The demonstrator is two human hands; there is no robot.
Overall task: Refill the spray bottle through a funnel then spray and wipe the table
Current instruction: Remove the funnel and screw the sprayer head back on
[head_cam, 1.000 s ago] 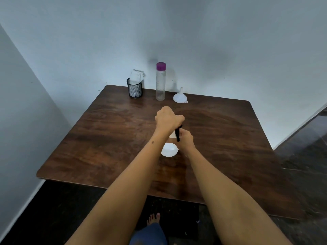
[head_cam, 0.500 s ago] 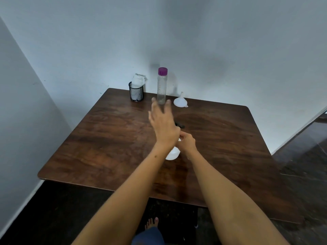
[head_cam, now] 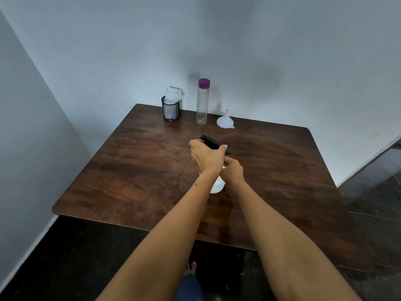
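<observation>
A white spray bottle (head_cam: pixel 217 186) stands mid-table, mostly hidden behind my wrists. Its black spray head (head_cam: pixel 211 142) sticks out above my left hand (head_cam: pixel 207 156), which is closed over it from the top. My right hand (head_cam: pixel 234 171) grips the bottle's neck just below. At the back of the brown wooden table (head_cam: pixel 134 170) stand a clear water bottle with a purple cap (head_cam: pixel 202 102) and, to its right, a white funnel (head_cam: pixel 225 120) resting upside down. A black mesh cup (head_cam: pixel 171 110) at the back left holds a white cloth (head_cam: pixel 173 95).
The table sits in a corner, with pale walls (head_cam: pixel 65 61) behind it and to its left. Dark floor (head_cam: pixel 373 183) lies to the right and in front. My bare foot (head_cam: pixel 192 267) shows under the near edge.
My left hand opened and lifted off the spray head, then came back down and closed over it again in a turned grip. My right hand stayed on the bottle's neck.
</observation>
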